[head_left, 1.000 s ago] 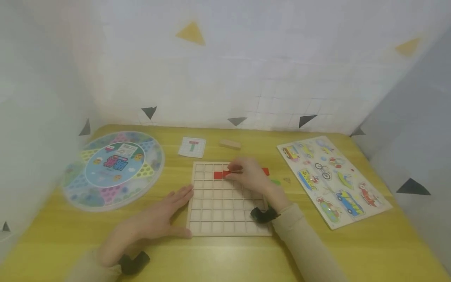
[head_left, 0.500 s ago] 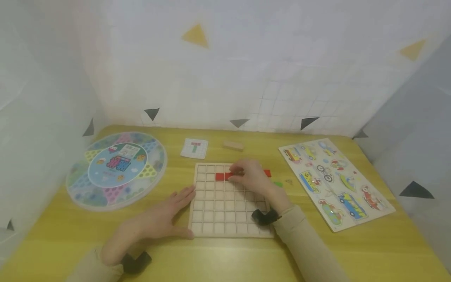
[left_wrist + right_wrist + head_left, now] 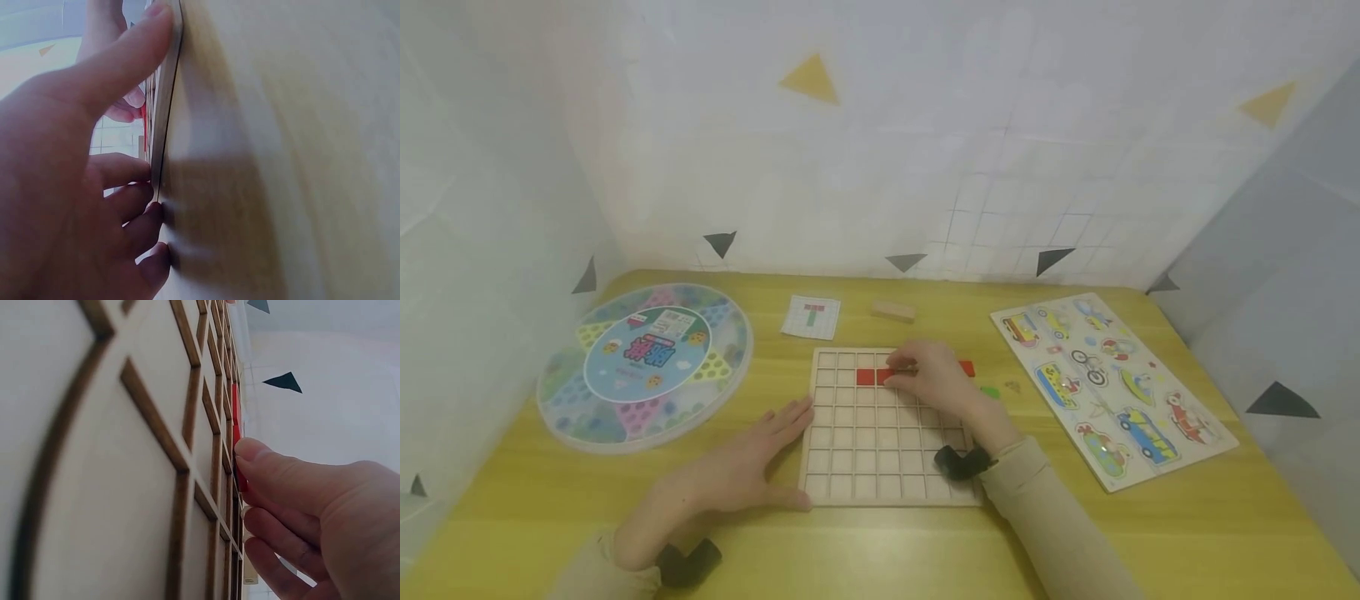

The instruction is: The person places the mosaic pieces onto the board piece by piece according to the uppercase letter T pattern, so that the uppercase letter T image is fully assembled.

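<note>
A wooden grid board [image 3: 852, 462] lies in the middle of the table. My left hand [image 3: 737, 467], fingers and thumb extended, touches its left edge; the left wrist view shows the fingertips against the board's side. Over the upper rows, my right hand [image 3: 938, 382] pinches a red square tile [image 3: 240, 474] between thumb and fingers, low at the grid. Directly left of it, another red tile [image 3: 866, 377] sits in a cell. Right of the hand, a red piece [image 3: 967, 368] and a green piece [image 3: 990, 392] show partly. The right hand hides the cells beneath it.
Behind the board lie a paper card [image 3: 811, 317] with a red and green T and a small wooden block [image 3: 893, 311]. A round game board [image 3: 647, 367] is at left, a picture puzzle board [image 3: 1112, 387] at right. Walls enclose the table.
The head view shifts slightly. Both hands stay in nearly the same place on the board, and the right hand keeps its pinch on the red tile.
</note>
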Motion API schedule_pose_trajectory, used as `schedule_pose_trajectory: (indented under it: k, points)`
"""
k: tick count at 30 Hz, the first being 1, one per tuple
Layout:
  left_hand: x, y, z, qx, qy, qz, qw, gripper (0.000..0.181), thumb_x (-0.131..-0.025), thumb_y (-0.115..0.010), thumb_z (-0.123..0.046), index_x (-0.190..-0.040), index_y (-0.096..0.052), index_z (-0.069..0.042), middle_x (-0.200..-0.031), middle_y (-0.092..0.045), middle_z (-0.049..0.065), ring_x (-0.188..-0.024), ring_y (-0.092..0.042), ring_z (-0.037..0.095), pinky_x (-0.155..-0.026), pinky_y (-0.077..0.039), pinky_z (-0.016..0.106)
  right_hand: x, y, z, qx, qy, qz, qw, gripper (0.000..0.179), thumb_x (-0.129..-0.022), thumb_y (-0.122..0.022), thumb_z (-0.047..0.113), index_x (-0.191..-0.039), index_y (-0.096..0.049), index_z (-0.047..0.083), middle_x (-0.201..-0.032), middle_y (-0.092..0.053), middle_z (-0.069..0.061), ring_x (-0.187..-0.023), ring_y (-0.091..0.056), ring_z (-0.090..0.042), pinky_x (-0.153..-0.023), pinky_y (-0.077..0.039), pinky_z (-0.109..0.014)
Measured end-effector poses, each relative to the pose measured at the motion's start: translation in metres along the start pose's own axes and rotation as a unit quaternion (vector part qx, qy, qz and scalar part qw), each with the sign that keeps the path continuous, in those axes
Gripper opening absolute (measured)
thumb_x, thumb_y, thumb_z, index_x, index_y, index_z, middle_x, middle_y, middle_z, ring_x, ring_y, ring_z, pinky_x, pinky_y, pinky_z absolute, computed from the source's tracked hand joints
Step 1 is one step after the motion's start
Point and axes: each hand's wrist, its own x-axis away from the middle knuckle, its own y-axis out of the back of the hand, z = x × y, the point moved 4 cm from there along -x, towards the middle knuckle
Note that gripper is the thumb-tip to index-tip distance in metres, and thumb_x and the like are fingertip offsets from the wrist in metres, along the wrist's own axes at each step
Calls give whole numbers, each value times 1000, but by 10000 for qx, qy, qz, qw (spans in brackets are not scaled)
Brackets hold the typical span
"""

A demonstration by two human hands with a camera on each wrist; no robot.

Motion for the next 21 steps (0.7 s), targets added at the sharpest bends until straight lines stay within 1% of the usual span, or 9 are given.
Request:
schedule_pose_trajectory:
  k: [4,8,9,11,13,16,18,21]
  points:
    - [0,1,-1,38,-66,7,10000,113,-75,-69,-72,-161,-20,-17,-169,-3,-3,-152,-11,42,-121,-17,60,0,0,1,-47,-25,24,10000,28,-84,-82,19,-108,-76,6,-103,-75,-3,-98,-70,-19,-87,-59,-37]
    - [0,1,-2,-6,-81,30,10000,113,-76,-70,-71,-161,-19,-17,-169,-3,-4,-153,-11,39,-122,-16,58,0,0,1,-16,-17,29,10000,28,-84,-82,18,-108,-75,6,-103,-74,-4,-98,-69,-20,-87,-59,-38]
    - [0,1,-3,-5,-101,34,9999,112,-76,-70,-71,-161,-20,-17,-169,-3,-3,-153,-11,40,-122,-17,59,0,1,0,-23,-54,60,10000,29,-84,-82,19,-109,-75,6,-104,-74,-4,-99,-69,-20,-88,-58,-38]
    - [-1,1,-4,-29,-97,50,9999,112,-76,-70,-71,-161,-20,-17,-169,-4,-4,-153,-11,39,-122,-17,58,2,5,-2,-119,-279,133,9995,31,-86,-80,22,-112,-74,8,-109,-73,-3,-103,-68,-21,-90,-57,-40]
    - [-1,1,-4,-3,-132,55,9999,112,-76,-70,-71,-161,-20,-16,-169,-4,-2,-152,-12,42,-121,-17,60,4,13,-6,-357,-567,138,9977,34,-88,-78,25,-117,-71,10,-115,-71,-3,-110,-66,-23,-94,-55,-43]
    - [-1,1,-5,-12,-148,75,9999,112,-76,-69,-71,-161,-20,-16,-169,-5,-1,-152,-12,41,-121,-17,59,12,34,-15,-696,-1000,-145,9924,38,-90,-75,30,-123,-68,12,-122,-69,-3,-117,-62,-25,-97,-53,-45]
    - [0,1,-5,6,-146,72,9999,112,-76,-70,-71,-160,-20,-15,-169,-4,-1,-152,-12,41,-121,-17,60,17,49,-20,-732,-1008,-389,9915,39,-91,-74,30,-123,-68,11,-122,-69,-5,-117,-62,-26,-97,-54,-46]
    - [1,1,-4,66,-124,50,9999,113,-76,-71,-70,-160,-20,-14,-169,-4,0,-153,-11,38,-122,-16,59,26,65,-27,-406,-942,-647,9926,37,-90,-75,30,-120,-70,9,-118,-72,-7,-113,-65,-27,-95,-55,-46]
